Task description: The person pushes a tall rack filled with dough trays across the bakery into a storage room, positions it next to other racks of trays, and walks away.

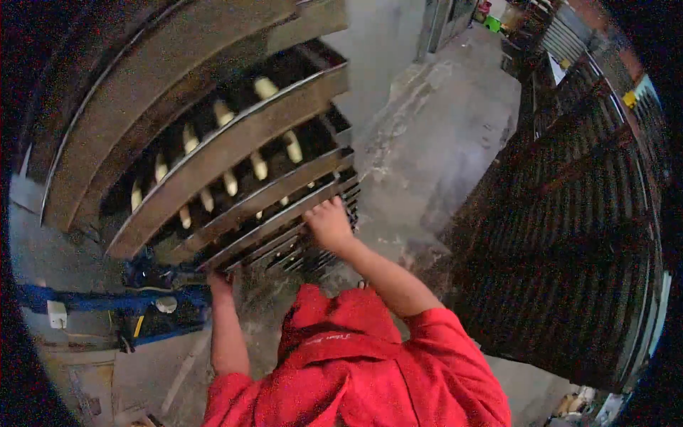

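Observation:
A stack of dark metal trays with brown front edges fills the upper left, each tray at its own level. Pale, elongated pieces that look like dough rolls lie spaced out on several of them. With its fingers bent over the edge, my right hand grips the right end of a lower tray. My left hand is at the left end of that same tray, its fingers partly hidden by the edge. Both arms reach forward from red sleeves.
To the right stands a tall dark rack of ridged trays. A concrete floor runs between it and a grey wall. At lower left is a blue frame with a white box and cables.

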A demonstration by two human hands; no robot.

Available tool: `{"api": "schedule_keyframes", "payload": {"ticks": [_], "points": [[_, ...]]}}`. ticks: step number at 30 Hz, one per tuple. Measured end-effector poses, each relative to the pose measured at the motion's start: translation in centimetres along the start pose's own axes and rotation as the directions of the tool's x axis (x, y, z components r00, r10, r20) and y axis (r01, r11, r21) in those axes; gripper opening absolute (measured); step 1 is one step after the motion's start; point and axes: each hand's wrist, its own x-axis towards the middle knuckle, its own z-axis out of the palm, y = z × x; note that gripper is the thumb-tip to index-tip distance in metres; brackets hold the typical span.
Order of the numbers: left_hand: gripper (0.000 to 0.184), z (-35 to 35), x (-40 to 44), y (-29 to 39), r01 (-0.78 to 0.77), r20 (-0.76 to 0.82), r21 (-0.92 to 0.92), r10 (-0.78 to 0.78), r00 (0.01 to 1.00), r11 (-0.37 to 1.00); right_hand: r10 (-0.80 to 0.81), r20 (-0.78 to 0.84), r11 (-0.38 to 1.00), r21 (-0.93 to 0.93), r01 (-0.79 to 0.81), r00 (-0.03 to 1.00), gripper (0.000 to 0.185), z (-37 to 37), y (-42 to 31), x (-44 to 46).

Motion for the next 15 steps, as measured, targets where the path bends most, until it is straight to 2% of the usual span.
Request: {"api": "schedule_keyframes", "payload": {"ticks": [1, 2, 3, 4, 6, 7, 8, 11, 14, 15], "points": [[0.039, 1.1, 0.4, 0.4, 0.107, 0.080, -0.125, -0.098, 0.992, 0.986, -0.006, -0.031, 1.000, 0.002, 0.006, 0.999, 0.028, -0.8, 1.5, 0.3], [0.042, 2.4, -0.1, -0.4, 0.154, 0.115, -0.146, -0.138, 0.984, 0.977, -0.009, -0.055, 1.000, 0.005, 0.009, 0.998, 0.025, -1.2, 2.9, 0.0], [0.046, 3.7, -0.6, -1.2, 0.201, 0.149, -0.164, -0.177, 0.973, 0.966, -0.031, -0.148, 0.997, 0.067, 0.041, 0.989, 0.025, -0.5, 4.7, -0.1], [0.048, 6.0, -2.2, -1.3, 0.223, 0.153, -0.205, -0.194, 0.969, 0.953, -0.032, -0.140, 0.996, 0.074, 0.043, 0.990, 0.025, -0.6, 6.3, -0.3], [0.053, 14.9, -7.9, 0.9, 0.216, 0.082, -0.311, -0.200, 0.976, 0.926, -0.035, -0.125, 0.995, 0.087, 0.046, 0.992, 0.026, -0.9, 8.7, 0.0], [0.056, 19.0, -10.5, 2.2, 0.192, 0.026, -0.334, -0.195, 0.980, 0.923, -0.058, -0.171, 0.996, 0.063, 0.069, 0.984, 0.026, -0.7, 9.6, 0.3], [0.058, 21.5, -11.7, 3.2, 0.170, -0.018, -0.341, -0.187, 0.982, 0.925, -0.053, -0.132, 0.996, 0.071, 0.062, 0.990, 0.025, -1.0, 9.9, 0.7], [0.061, 20.2, -8.0, 1.3, 0.256, -0.098, -0.214, -0.281, 0.955, 0.943, -0.043, 0.011, 0.997, 0.070, 0.042, 0.999, 0.025, -2.8, 9.5, 2.3], [0.060, 19.0, -7.6, -0.3, 0.174, 0.073, -0.234, -0.161, 0.984, 0.957, -0.085, -0.203, 0.987, 0.119, 0.111, 0.975, 0.025, -0.7, 9.0, 1.7], [0.057, 18.6, -7.7, -0.8, 0.163, 0.067, -0.218, -0.151, 0.986, 0.962, -0.090, -0.208, 0.986, 0.120, 0.117, 0.974, 0.025, 0.1, 8.9, 1.2]]}}
